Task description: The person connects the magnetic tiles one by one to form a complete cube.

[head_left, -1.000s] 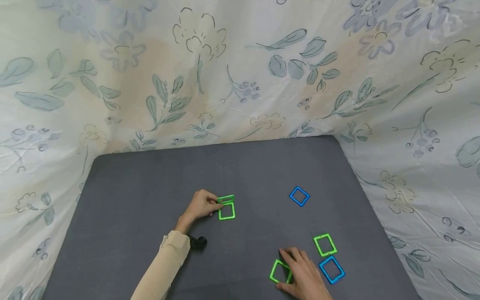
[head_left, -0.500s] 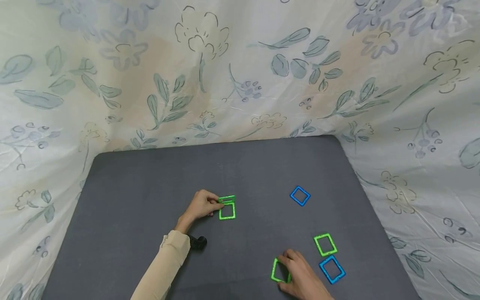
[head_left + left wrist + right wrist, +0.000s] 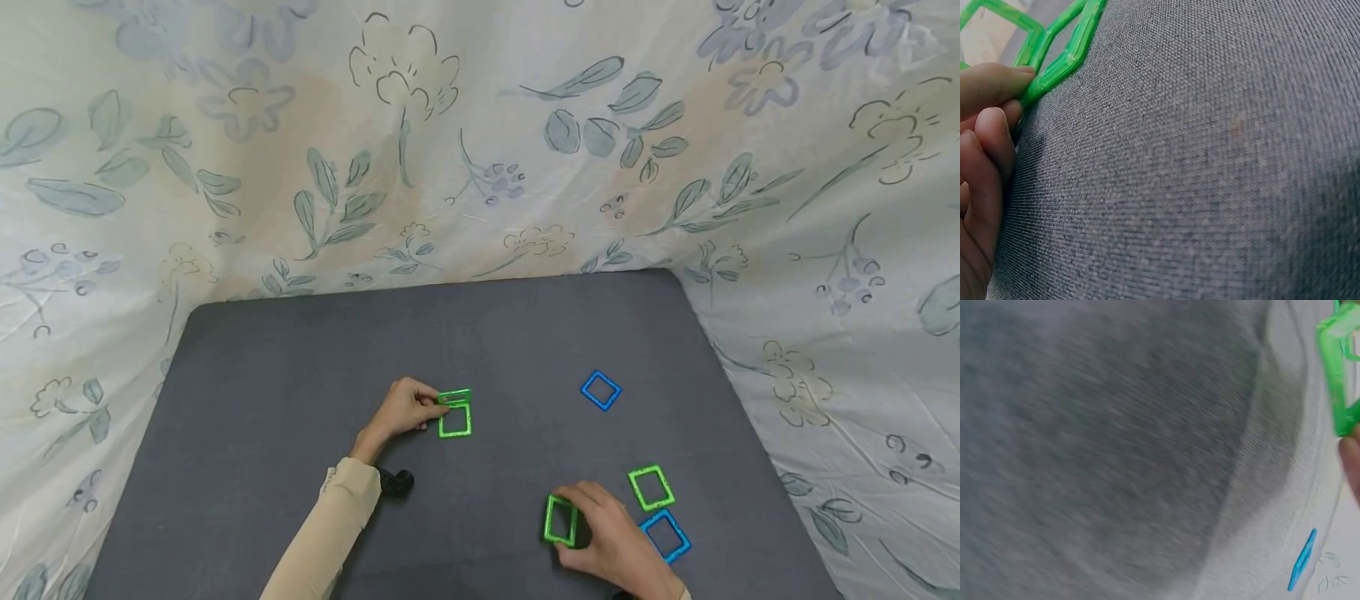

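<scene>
My left hand (image 3: 405,407) pinches two joined green square magnetic tiles at their left corner, between thumb and fingers. One, the flat tile (image 3: 455,435), lies on the table. The other, the raised tile (image 3: 454,392), stands up along its far edge. In the left wrist view the fingertips (image 3: 1013,81) press where the green frames (image 3: 1063,65) meet. Nearer the front, my right hand (image 3: 615,542) holds another green square tile (image 3: 548,518) by opposite edges, thumb below and fingers above. That tile is tilted up off the table; the right wrist view shows only part of it (image 3: 1335,375).
To the right of the right hand lie a loose green square tile (image 3: 636,492) and a blue square tile (image 3: 677,527), partly hidden by that hand. Another blue square tile (image 3: 612,399) lies farther back. A floral cloth (image 3: 480,142) surrounds the dark table (image 3: 315,358).
My right hand has raised its green tile from lying flat to a tilted hold, moving slightly away from the front. The left hand stays put on the joined tiles.
</scene>
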Demonstrator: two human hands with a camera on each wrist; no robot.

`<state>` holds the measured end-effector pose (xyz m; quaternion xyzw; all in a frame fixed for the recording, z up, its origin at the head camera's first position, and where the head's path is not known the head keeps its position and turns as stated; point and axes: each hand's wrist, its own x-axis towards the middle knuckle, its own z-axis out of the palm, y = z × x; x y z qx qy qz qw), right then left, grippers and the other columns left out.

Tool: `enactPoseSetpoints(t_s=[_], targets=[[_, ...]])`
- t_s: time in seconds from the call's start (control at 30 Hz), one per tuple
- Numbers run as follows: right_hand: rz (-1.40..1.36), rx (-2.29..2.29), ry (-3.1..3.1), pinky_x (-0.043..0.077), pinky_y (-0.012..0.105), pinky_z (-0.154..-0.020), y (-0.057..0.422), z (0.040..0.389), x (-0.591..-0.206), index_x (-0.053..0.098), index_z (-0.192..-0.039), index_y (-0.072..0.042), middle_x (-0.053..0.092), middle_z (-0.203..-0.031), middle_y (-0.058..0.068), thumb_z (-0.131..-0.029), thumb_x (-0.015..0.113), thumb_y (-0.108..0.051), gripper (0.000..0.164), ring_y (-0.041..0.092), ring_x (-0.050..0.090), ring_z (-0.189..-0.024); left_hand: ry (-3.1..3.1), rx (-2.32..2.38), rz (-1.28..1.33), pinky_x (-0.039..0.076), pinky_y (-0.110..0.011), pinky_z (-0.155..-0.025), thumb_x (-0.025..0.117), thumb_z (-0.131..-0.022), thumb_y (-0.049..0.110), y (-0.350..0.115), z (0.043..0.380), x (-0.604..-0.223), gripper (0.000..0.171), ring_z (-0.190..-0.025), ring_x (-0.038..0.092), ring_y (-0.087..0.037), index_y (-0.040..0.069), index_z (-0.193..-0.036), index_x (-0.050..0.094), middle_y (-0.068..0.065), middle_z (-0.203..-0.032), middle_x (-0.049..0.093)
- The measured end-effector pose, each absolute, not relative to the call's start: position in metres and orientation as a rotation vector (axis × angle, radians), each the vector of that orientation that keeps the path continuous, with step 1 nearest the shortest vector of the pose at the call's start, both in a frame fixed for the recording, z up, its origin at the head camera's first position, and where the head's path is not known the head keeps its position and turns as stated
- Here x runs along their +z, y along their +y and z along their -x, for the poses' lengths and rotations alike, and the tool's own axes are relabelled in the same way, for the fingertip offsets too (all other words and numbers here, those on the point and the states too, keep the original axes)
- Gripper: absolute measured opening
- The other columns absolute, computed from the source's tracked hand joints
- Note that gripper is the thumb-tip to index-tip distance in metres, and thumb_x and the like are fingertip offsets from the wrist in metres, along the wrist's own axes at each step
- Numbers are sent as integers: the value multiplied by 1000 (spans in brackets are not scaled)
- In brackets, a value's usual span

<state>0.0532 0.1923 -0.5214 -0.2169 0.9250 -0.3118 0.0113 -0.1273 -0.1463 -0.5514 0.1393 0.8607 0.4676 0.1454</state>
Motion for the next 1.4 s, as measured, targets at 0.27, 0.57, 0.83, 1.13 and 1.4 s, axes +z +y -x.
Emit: enactPoseSetpoints(t_s=[0.27,0.57,0.83,1.13,1.4], targets=[[694,-1203,2894,59,35,-83,197,-26,-510,66,-131,-16,70,-117,-2,-68,94,-13,69,13,69,-101,2471,1356,-405,47,-21,-44,81,-86,11,-147,127,-554,13,-42,53,-3,1,-94,81,-4,-62,70],[847,-1346,2802,59,44,-88,178,27,-496,62,-136,-13,70,-123,10,-74,88,-6,67,22,68,-110,2443,1362,-420,49,-23,-45,81,-88,12,-147,125,-555,13,-42,55,-3,2,-96,82,-5,-63,71],[931,-1421,2695,57,50,-94,145,71,-497,60,-137,-9,68,-127,13,-78,85,-8,64,28,68,-115,2425,1375,-421,49,-22,-46,81,-87,12,-146,125,-554,11,-41,55,-3,3,-94,82,-9,-63,72],[884,-1553,2505,54,50,-102,123,93,-512,58,-139,-8,65,-133,22,-82,82,-5,62,31,66,-120,2409,1377,-426,49,-24,-46,81,-87,11,-145,127,-549,9,-42,55,-6,3,-91,82,-11,-63,72],[810,-1582,2432,53,49,-104,115,97,-524,57,-137,5,65,-131,25,-80,83,-3,63,35,66,-122,2396,1378,-412,47,-22,-45,81,-87,11,-148,129,-548,11,-41,55,-5,3,-94,82,-11,-63,72]])
